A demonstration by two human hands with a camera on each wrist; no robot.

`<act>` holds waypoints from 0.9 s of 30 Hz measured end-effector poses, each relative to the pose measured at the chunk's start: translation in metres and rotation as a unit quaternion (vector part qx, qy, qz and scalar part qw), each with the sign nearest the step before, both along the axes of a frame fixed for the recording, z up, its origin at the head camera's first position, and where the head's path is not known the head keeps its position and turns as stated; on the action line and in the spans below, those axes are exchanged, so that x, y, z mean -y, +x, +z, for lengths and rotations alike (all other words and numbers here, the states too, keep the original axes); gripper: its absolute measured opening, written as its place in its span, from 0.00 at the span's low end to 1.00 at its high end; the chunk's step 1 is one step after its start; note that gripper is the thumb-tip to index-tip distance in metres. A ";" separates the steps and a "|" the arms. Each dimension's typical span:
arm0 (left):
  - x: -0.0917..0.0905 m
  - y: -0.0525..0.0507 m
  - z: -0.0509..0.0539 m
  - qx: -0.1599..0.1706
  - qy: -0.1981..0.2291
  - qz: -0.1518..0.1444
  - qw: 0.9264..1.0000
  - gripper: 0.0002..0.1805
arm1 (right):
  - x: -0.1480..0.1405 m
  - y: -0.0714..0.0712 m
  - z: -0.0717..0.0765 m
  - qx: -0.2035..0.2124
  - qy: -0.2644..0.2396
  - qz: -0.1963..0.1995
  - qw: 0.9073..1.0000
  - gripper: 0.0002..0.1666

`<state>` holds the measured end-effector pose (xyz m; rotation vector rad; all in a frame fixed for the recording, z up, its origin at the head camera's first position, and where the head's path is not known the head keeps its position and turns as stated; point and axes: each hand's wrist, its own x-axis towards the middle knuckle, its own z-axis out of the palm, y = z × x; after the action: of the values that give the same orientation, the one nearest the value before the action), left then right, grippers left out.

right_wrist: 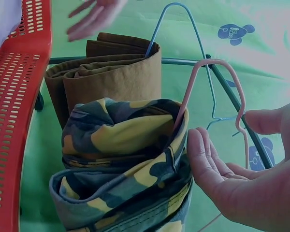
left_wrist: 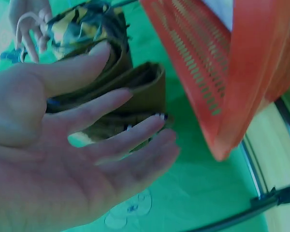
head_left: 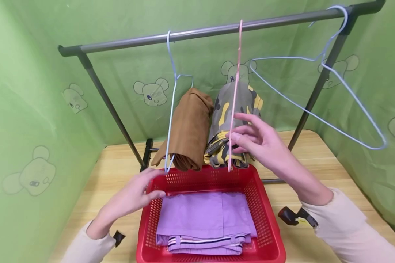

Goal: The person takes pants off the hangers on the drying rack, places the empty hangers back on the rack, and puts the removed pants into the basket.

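A rolled or folded camouflage garment (head_left: 223,106) hangs on a pink wire hanger (head_left: 235,80). Beside it, my right hand (head_left: 258,140) has its fingers loosely bent; in the right wrist view, fingertips lie at the cloth and the thumb stands apart from them, near the hanger. A brown garment (head_left: 192,128) hangs to the left on a light blue hanger (head_left: 171,106). Near that hanger's lower end is my left hand (head_left: 135,193), fingers extended, holding nothing. Below, folded purple trousers (head_left: 200,215) with a striped waistband lie in a red basket (head_left: 266,215).
A dark metal rack rail (head_left: 204,31) runs across the back above the wooden table (head_left: 102,182). At its right end hangs a bare light blue hanger (head_left: 352,91). Green bear-print cloth (head_left: 36,109) walls the space on the left, back and right.
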<state>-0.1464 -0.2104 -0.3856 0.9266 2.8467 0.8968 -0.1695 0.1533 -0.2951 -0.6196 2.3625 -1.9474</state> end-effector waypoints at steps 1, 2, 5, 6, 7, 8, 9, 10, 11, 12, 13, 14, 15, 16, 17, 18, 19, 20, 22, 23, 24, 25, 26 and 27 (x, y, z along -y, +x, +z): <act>0.002 -0.002 0.002 -0.013 0.017 0.010 1.000 0.26 | 0.000 0.000 0.001 0.001 0.002 -0.001 1.000 0.35; 0.005 -0.004 0.003 -0.025 0.034 0.020 0.999 0.25 | 0.001 0.000 0.001 0.002 0.003 -0.002 1.000 0.36; 0.011 -0.010 0.009 -0.053 0.069 0.048 0.995 0.16 | 0.003 0.000 0.001 0.002 0.001 -0.005 1.000 0.37; 0.013 -0.011 0.010 -0.060 0.071 0.057 0.994 0.12 | 0.004 0.000 0.001 0.003 -0.001 -0.004 1.000 0.37; 0.016 -0.012 0.012 -0.062 0.072 0.065 0.993 0.10 | 0.005 0.000 0.001 0.004 -0.003 -0.004 1.000 0.37; 0.019 -0.012 0.015 -0.059 0.073 0.075 0.993 0.08 | 0.006 0.000 0.000 0.005 -0.005 -0.002 1.000 0.37; 0.022 -0.013 0.017 -0.054 0.076 0.083 0.992 0.07 | 0.007 0.000 0.000 0.004 -0.006 0.000 1.000 0.37; 0.025 -0.015 0.019 -0.047 0.081 0.094 0.991 0.07 | 0.008 -0.001 0.000 0.002 -0.006 0.002 1.000 0.37; 0.028 -0.017 0.021 -0.040 0.088 0.109 0.989 0.07 | 0.009 -0.001 0.000 0.000 -0.008 0.006 1.000 0.36; 0.032 -0.021 0.023 -0.036 0.096 0.129 0.986 0.09 | 0.009 -0.001 0.000 -0.003 -0.008 0.007 1.000 0.35; 0.036 -0.024 0.025 -0.031 0.112 0.150 0.982 0.12 | 0.010 -0.001 0.001 -0.007 -0.009 0.009 1.000 0.34; 0.040 -0.029 0.027 -0.031 0.128 0.172 0.976 0.16 | 0.011 -0.001 0.002 -0.011 -0.011 0.010 1.000 0.34; 0.044 -0.033 0.029 -0.034 0.147 0.193 0.970 0.19 | 0.012 -0.001 0.002 -0.013 -0.013 0.011 1.000 0.33; 0.048 -0.038 0.030 -0.036 0.164 0.214 0.962 0.22 | 0.012 -0.001 0.003 -0.013 -0.015 0.012 1.000 0.33; 0.052 -0.042 0.031 -0.040 0.178 0.235 0.955 0.25 | 0.012 0.000 0.004 -0.011 -0.018 0.012 1.000 0.32; 0.055 -0.046 0.032 -0.045 0.193 0.252 0.947 0.26 | 0.012 0.000 0.004 -0.008 -0.020 0.012 1.000 0.32; 0.058 -0.051 0.032 -0.048 0.207 0.265 0.941 0.28 | 0.013 0.000 0.005 -0.004 -0.023 0.012 1.000 0.33; 0.060 -0.054 0.032 -0.050 0.216 0.277 0.935 0.29 | 0.013 0.000 0.005 -0.001 -0.024 0.013 1.000 0.33; 0.063 -0.062 0.032 -0.048 0.230 0.291 0.927 0.32 | 0.013 0.001 0.005 0.004 -0.027 0.015 1.000 0.33; 0.064 -0.065 0.031 -0.046 0.234 0.296 0.925 0.33 | 0.013 0.001 0.005 0.007 -0.029 0.015 0.999 0.33; 0.065 -0.069 0.031 -0.043 0.239 0.298 0.923 0.34 | 0.013 0.001 0.005 0.009 -0.032 0.016 0.999 0.33; 0.065 -0.072 0.030 -0.040 0.241 0.298 0.923 0.34 | 0.013 0.001 0.006 0.011 -0.036 0.018 0.999 0.33; 0.065 -0.075 0.029 -0.036 0.242 0.300 0.922 0.35 | 0.013 0.002 0.006 0.014 -0.040 0.020 0.999 0.33; 0.065 -0.079 0.029 -0.032 0.246 0.300 0.921 0.35 | 0.012 0.002 0.006 0.017 -0.044 0.023 0.999 0.33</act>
<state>-0.2254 -0.2757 -0.3569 0.0402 3.0571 1.7142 -0.1670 0.1411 -0.2895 -0.6351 2.2331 -2.0341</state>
